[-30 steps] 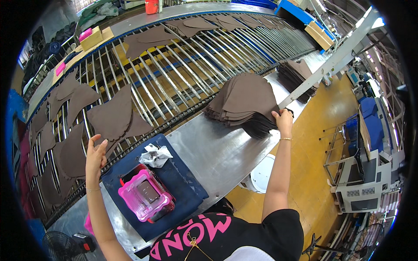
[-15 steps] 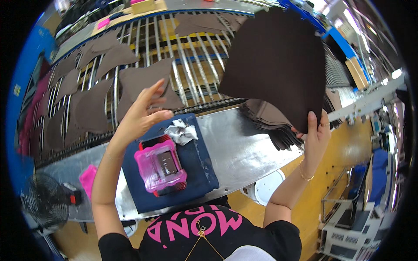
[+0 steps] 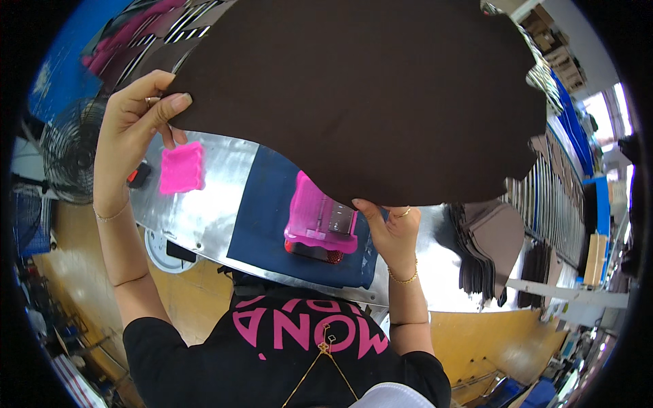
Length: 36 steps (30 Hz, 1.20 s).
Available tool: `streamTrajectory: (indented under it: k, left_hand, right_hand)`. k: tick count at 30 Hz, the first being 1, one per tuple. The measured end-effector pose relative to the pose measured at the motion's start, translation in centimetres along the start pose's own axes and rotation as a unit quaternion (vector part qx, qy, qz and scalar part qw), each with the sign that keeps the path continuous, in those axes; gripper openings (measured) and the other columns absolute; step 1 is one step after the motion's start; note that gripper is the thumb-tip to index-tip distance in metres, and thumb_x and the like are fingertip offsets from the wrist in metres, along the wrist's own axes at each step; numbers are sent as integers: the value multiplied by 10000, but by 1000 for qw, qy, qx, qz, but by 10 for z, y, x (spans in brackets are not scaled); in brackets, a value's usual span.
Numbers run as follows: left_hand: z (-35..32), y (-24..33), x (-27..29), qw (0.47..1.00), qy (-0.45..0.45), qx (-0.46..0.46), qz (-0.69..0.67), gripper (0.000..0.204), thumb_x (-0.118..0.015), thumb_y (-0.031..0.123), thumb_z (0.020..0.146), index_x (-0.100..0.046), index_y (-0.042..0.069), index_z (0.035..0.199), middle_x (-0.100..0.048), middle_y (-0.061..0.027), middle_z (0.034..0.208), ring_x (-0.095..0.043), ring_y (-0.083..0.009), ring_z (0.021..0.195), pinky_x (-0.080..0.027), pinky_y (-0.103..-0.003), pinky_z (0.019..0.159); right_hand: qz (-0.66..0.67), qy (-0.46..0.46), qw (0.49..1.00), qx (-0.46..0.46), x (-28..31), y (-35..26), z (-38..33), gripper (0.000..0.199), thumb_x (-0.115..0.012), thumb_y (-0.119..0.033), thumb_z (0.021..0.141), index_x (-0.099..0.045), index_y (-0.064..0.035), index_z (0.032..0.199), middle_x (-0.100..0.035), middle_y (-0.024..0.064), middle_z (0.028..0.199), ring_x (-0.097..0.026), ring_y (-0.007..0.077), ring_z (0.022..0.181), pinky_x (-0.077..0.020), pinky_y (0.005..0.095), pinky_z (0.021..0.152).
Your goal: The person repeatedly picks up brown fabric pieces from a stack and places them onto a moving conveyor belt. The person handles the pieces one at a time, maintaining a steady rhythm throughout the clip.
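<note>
A large dark brown cut piece of sheet material (image 3: pixel 354 102), with notched edges on its right side, is held up between both hands and fills the upper middle of the view. My left hand (image 3: pixel 139 112) pinches its left corner between thumb and fingers. With thumb and fingers, my right hand (image 3: pixel 391 224) grips the lower edge. Below the sheet a pink plastic basket (image 3: pixel 316 214) stands on a dark blue mat (image 3: pixel 262 217), partly covered by the sheet. Beneath the basket shows a red and black thing.
A pink cloth (image 3: pixel 181 168) lies on the metal table (image 3: pixel 211 217), left of the mat. Stacks of brown cut pieces (image 3: pixel 500 238) sit at the table's right. A black fan (image 3: pixel 71 149) stands at the left. Roller rails (image 3: pixel 544 197) run behind, mostly hidden by the sheet.
My left hand was empty over the table and now grips the sheet's left corner. The sheet has come from the right to the middle, spread between both hands. The view has shifted left.
</note>
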State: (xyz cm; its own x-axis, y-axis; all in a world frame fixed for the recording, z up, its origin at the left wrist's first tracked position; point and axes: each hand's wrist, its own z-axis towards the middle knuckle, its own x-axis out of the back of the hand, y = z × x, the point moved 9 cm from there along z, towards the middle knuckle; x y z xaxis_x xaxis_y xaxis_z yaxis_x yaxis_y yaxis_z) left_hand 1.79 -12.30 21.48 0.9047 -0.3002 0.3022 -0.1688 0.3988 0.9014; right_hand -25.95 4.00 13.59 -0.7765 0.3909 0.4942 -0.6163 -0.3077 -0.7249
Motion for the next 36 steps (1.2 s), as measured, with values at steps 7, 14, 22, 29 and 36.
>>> streamTrajectory:
  k: [7,14,22,29,36]
  left_hand:
    - [-19,-25,-23,989,-98,32,104,91,-622,32,857,-600,-36,913,-575,5,680,-588,-59,570,-458,-178,477]
    - [-31,-39,-125,954,-260,12,150,72,-600,20,840,-596,-52,837,-562,-108,717,-581,-180,492,-450,-265,417]
    - [-36,6,-220,906,-330,-203,170,111,-692,97,741,-667,75,847,-568,-29,781,-601,-245,654,-478,-324,557]
    - [8,71,-285,880,-406,-240,-53,340,-752,240,748,-629,-8,946,-555,-103,929,-588,-147,613,-464,-285,533]
    - [93,59,-313,929,-350,-70,-94,237,-629,191,863,-607,-25,959,-543,-28,541,-541,-86,415,-396,-220,393]
  right_hand:
    - [-67,-22,998,-1,6,8,-14,100,-728,-38,728,-707,-33,825,-685,96,803,-640,240,696,-479,306,636]
    - [-182,-35,978,-101,60,72,-89,133,-701,-40,767,-699,-40,900,-678,115,871,-634,267,799,-472,322,758]
    - [-97,173,948,-249,186,72,-165,162,-700,1,786,-653,39,936,-646,59,876,-564,123,815,-444,250,758]
    - [-280,252,907,-190,273,-2,-149,173,-632,-110,880,-643,50,944,-612,20,812,-500,68,738,-409,199,657]
    - [-188,282,911,-233,279,36,-108,212,-610,-129,898,-613,15,1053,-627,40,831,-546,95,744,-421,215,704]
